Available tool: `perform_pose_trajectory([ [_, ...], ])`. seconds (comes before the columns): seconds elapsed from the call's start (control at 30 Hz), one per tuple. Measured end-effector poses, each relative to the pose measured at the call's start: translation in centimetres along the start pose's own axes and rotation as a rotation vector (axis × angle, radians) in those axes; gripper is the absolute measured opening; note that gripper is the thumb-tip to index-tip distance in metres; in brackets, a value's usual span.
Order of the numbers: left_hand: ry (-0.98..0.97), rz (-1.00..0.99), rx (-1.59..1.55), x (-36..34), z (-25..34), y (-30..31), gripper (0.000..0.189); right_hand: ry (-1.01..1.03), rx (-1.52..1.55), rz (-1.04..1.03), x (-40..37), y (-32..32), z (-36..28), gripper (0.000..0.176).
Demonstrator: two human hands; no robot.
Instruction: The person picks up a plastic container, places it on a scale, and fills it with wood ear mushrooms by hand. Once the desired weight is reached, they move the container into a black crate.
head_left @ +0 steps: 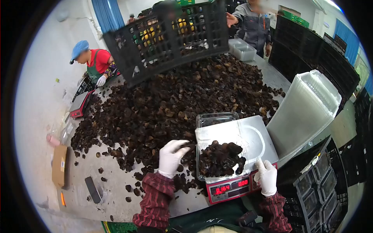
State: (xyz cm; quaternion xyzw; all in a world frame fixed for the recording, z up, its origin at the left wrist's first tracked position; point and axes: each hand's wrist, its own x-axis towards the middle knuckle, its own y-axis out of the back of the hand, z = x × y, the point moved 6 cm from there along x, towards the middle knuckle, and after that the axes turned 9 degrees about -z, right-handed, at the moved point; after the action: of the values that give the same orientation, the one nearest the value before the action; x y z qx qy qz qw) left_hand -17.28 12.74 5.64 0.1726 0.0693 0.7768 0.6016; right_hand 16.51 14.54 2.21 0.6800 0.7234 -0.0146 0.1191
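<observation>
Two gloved hands flanked the scale (257,140). The left hand (172,157) curled over the fungus pile (175,97) just left of it, grasp unclear. The right hand (267,176) rested spread on its front corner. A fungus-filled clear tray (199,163) sat on it.

1. Two gloved hands, near: left hand (171,157), right hand (267,176).
2. Two scales: near scale (252,141), far-left scale (79,105).
3. One big heap of dark mushrooms (175,97).
4. One black crate (167,39), far.
5. Four loose clear trays: filled tray (219,159), empty tray (217,118) behind it, two far trays (241,50).
6. One tray stack (307,105), right.
7. Two co-workers: far-left person (95,62), far-right person (254,25).
</observation>
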Motion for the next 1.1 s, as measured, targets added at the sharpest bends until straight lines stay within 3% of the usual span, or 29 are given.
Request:
perform_pose_trajectory([
  [0.1,-0.401,-0.131,0.258,0.0,5.9,-4.5,0.026,0.068,-0.079,-0.022,0.2,-0.8,-0.2,0.036],
  [0.17,-0.438,-0.345,0.551,0.2,6.6,-8.4,0.027,0.060,-0.099,-0.031,0.0,-1.3,-0.2,0.035],
  [0.23,-0.473,-0.248,0.436,0.4,7.0,-8.5,0.026,0.056,-0.229,-0.064,-0.1,-1.8,-0.4,0.033],
  [0.3,-0.386,0.021,0.402,1.4,4.9,-6.4,0.027,-0.054,-0.305,-0.184,-0.4,-2.1,-0.1,0.036],
  [0.37,-0.178,0.068,0.658,3.4,3.2,-4.8,0.033,-0.141,-0.209,-0.269,-0.5,-2.5,0.1,0.037],
  [0.43,0.052,-0.104,0.578,5.5,-0.6,-4.5,0.046,-0.140,-0.175,-0.275,-0.4,-2.5,0.0,0.037],
  [0.47,0.005,-0.149,0.349,6.7,-3.9,-4.9,0.055,-0.150,-0.091,-0.300,-0.3,-2.7,0.3,0.036],
  [0.5,0.120,-0.245,0.018,7.2,-4.6,-5.2,0.062,-0.158,-0.005,-0.324,-0.2,-2.8,0.6,0.036],
  [0.6,-0.019,-0.110,-0.481,6.2,-1.8,-4.6,0.060,-0.159,0.062,-0.369,-0.4,-2.6,0.4,0.043],
  [0.63,-0.019,-0.095,-0.614,5.4,-1.1,-4.3,0.044,-0.136,0.122,-0.389,-0.5,-2.5,0.1,0.048],
  [0.67,-0.191,-0.186,-0.331,4.3,-0.6,-3.4,0.037,-0.070,0.147,-0.416,-0.5,-2.3,0.5,0.059],
  [0.7,-0.362,-0.269,-0.047,2.7,-0.4,-2.7,0.032,-0.068,0.150,-0.398,-0.4,-1.9,0.6,0.059],
  [0.77,-0.681,-0.248,0.511,-2.0,5.0,-2.3,0.026,-0.196,0.448,-0.555,-0.7,-2.2,1.2,0.067],
  [0.8,-0.523,-0.225,0.475,-3.4,5.2,-2.4,0.028,-0.210,0.409,-0.493,-0.7,-2.4,1.3,0.065],
  [0.83,-0.367,-0.209,0.438,-5.0,4.2,-2.9,0.032,-0.148,0.256,-0.527,-0.5,-2.1,1.0,0.047],
  [0.9,0.249,-0.185,-0.387,-7.8,-3.2,-4.0,0.035,-0.182,0.081,-0.509,-0.8,-2.6,0.7,0.028],
  [0.93,0.336,-0.194,-0.649,-8.3,-1.3,-4.7,0.035,-0.179,0.131,-0.521,-0.6,-2.8,1.2,0.020],
  [0.97,0.262,-0.212,-0.538,-8.5,-1.3,-4.9,0.066,-0.101,0.137,-0.519,-0.6,-2.9,0.8,0.022],
  [1.07,0.262,-0.183,-0.678,-9.1,0.0,-5.7,0.072,-0.042,0.166,-0.533,-0.5,-3.1,0.9,0.022],
  [1.1,0.260,-0.188,-0.698,-9.3,1.1,-6.0,0.065,0.003,0.128,-0.521,-0.3,-3.2,1.1,0.022],
])
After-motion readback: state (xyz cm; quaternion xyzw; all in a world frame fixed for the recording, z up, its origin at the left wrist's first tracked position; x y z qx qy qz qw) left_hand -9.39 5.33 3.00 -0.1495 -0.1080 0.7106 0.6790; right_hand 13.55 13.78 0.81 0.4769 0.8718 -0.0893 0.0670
